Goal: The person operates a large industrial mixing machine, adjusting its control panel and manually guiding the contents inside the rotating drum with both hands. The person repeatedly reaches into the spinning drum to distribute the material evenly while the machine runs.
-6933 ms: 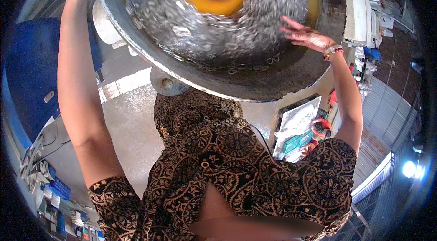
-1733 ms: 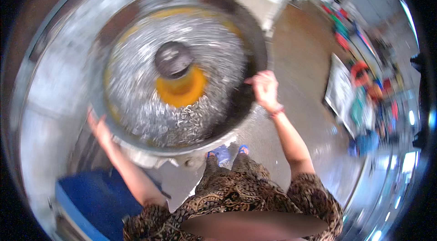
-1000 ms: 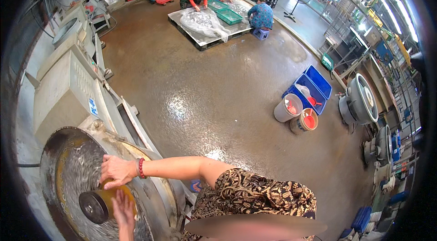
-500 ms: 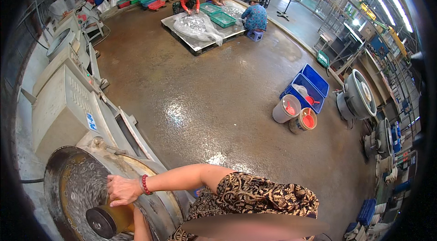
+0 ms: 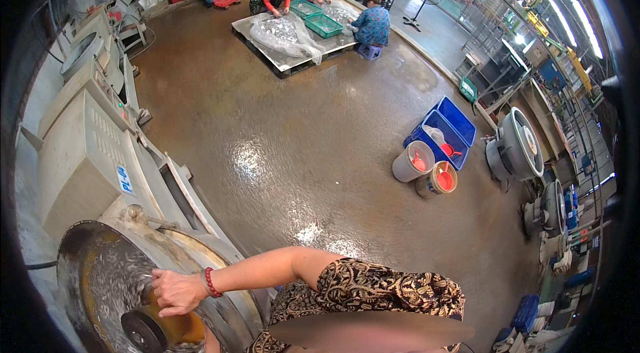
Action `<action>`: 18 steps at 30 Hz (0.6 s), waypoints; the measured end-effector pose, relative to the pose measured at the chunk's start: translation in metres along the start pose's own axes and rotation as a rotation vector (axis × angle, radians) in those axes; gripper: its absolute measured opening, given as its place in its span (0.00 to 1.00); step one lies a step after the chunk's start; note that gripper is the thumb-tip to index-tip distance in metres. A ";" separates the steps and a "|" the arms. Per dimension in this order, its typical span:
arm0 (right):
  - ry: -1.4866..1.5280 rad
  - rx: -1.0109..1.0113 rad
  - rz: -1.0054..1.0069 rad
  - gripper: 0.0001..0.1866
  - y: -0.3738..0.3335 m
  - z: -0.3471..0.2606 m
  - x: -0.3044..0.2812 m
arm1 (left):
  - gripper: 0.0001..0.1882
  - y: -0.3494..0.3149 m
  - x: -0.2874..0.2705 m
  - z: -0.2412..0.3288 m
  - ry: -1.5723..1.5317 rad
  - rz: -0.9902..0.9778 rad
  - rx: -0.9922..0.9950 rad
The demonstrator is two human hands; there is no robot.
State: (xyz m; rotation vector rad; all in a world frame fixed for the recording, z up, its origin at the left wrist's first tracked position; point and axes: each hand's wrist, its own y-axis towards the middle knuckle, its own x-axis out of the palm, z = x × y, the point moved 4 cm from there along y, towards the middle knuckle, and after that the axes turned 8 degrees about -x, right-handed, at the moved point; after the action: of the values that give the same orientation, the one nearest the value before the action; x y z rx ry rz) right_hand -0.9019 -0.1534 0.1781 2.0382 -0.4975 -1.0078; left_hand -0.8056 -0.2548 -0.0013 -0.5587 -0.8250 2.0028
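Note:
My right hand [image 5: 179, 293], with a red bead bracelet [image 5: 211, 282] at the wrist, reaches over a round machine bowl [image 5: 70, 256]. Its fingers are bent closed, and a small, thin, light-coloured piece [image 5: 147, 276] shows at the fingertips. Small silvery pieces [image 5: 117, 270] swirl in the bowl, blurred by motion. Just below the hand stands the central post [image 5: 143, 332], dark on top and yellow-brown down its side. Only a strip of my left forearm [image 5: 211, 341] shows at the lower edge; its hand is hidden.
Grey machine housings [image 5: 87, 153] line the left side. On the wet floor [image 5: 287, 160] stand blue bins [image 5: 460, 123] and two buckets [image 5: 412, 161] with red scoops. Three people work around a low platform [image 5: 287, 66] at the back. More round bowl machines [image 5: 513, 146] stand at right.
The whole view has shifted slightly. My right hand has drawn closer together, and a thin piece now shows at its fingertips. Less of my left forearm is visible.

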 end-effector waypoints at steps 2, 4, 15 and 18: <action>-0.023 -0.007 0.007 0.20 0.005 -0.004 -0.008 | 0.28 -0.020 -0.008 0.000 0.117 -0.004 -0.031; -0.033 0.021 -0.093 0.18 0.008 -0.006 -0.014 | 0.28 -0.058 -0.015 0.000 0.331 -0.021 -0.082; -0.165 -0.062 -0.267 0.12 -0.004 0.003 0.017 | 0.24 -0.186 -0.095 -0.105 1.396 -0.218 -0.356; -0.183 -0.026 -0.381 0.13 0.000 -0.006 0.013 | 0.19 -0.200 -0.121 -0.058 1.713 0.498 -0.035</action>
State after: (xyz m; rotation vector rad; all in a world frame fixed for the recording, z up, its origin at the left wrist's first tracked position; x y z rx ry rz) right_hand -0.8891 -0.1588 0.1739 2.0715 -0.1874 -1.4285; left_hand -0.5940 -0.2587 0.1138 -2.1339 0.4019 1.1108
